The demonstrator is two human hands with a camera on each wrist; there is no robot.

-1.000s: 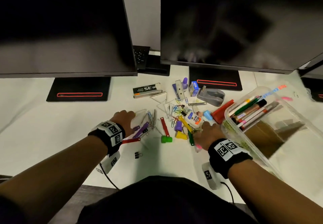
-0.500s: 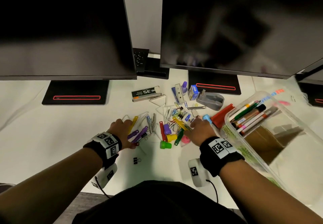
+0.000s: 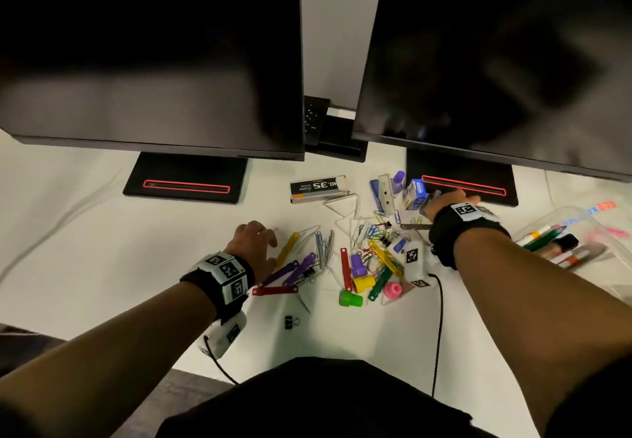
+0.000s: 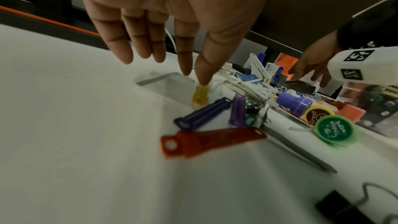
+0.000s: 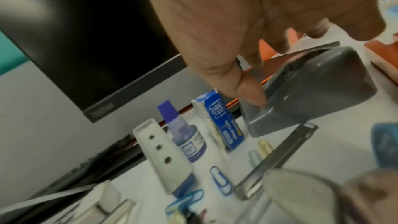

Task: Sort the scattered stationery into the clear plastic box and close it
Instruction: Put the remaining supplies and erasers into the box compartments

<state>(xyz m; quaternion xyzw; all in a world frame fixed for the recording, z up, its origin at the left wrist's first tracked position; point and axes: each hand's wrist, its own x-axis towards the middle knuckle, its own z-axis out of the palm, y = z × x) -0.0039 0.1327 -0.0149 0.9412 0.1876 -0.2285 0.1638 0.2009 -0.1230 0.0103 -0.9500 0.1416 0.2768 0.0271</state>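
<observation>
The grey tape dispenser [image 5: 310, 89] sits near the far edge of the bench, just in front of the right monitor's stand [image 3: 461, 186], and the right hand [image 3: 444, 198] is directly over it: in the right wrist view the thumb tip touches the dispenser's near, lower end while the other fingers curl down above its rounded top, not yet closed round it, so this grip reads as open and about to close. The dispenser's long axis runs roughly left to right along the bench, slanting away to the right, so the hand would have to span its short width from above. The clear plastic box [image 3: 581, 229] lies by the right edge of the bench, lid off, with markers [image 3: 554, 242] already inside; it is on the same side as the right hand, so that hand is the natural one to carry the dispenser across. The left hand [image 4: 172, 14] hovers with straight, relaxed fingers, holding nothing, its thumb tip just touching a yellow clip [image 4: 201, 96] near the middle of the bench. Around the dispenser stand a purple ink bottle [image 5: 185, 135], a small blue box [image 5: 224, 125] and loose paper clips [image 5: 219, 181]; nearer the front edge lie a red clip [image 4: 211, 140] and a green stamp [image 4: 334, 129]. The bench [image 3: 85, 249] is white, with two dark monitors [image 3: 154, 54] standing along its far edge.
</observation>
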